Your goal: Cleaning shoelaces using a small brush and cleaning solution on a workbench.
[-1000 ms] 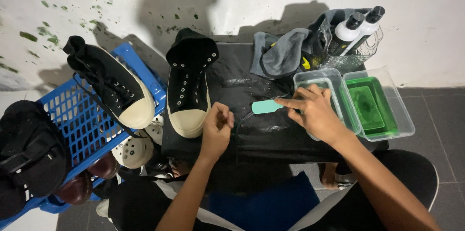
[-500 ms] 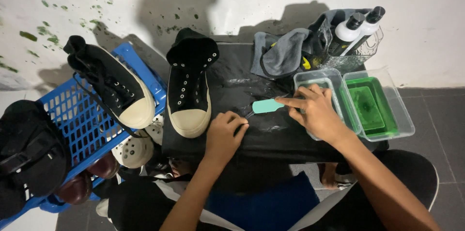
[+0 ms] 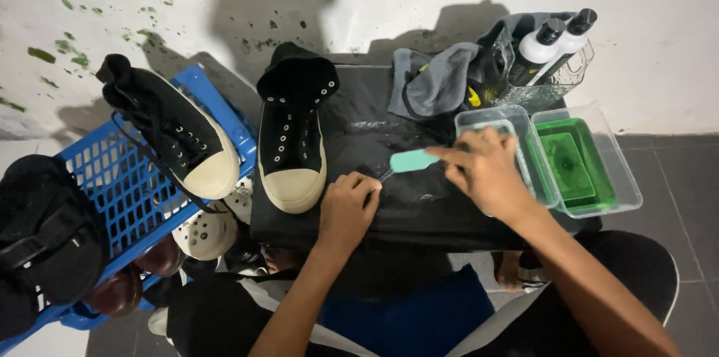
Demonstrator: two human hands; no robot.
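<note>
My right hand (image 3: 485, 171) grips a small brush with a teal handle (image 3: 413, 161), its head down on the black cloth (image 3: 374, 132) covering the low table. My left hand (image 3: 347, 209) is curled and rests on the cloth right beside the brush head; I cannot tell whether it pinches something. A black high-top sneaker with a cream toe cap (image 3: 290, 132) lies on the cloth just left of my left hand, laces removed.
A second black sneaker (image 3: 168, 128) lies on a blue plastic crate (image 3: 112, 200) at left, with a black bag (image 3: 41, 237) and brown shoes. Right of my hand stand two clear tubs (image 3: 524, 140), one holding green liquid (image 3: 577, 166). Behind are grey cloths (image 3: 434, 83) and bottles (image 3: 550, 46).
My left hand has slid right from the sneaker's side to the brush head. My right hand and the brush stay in about the same place.
</note>
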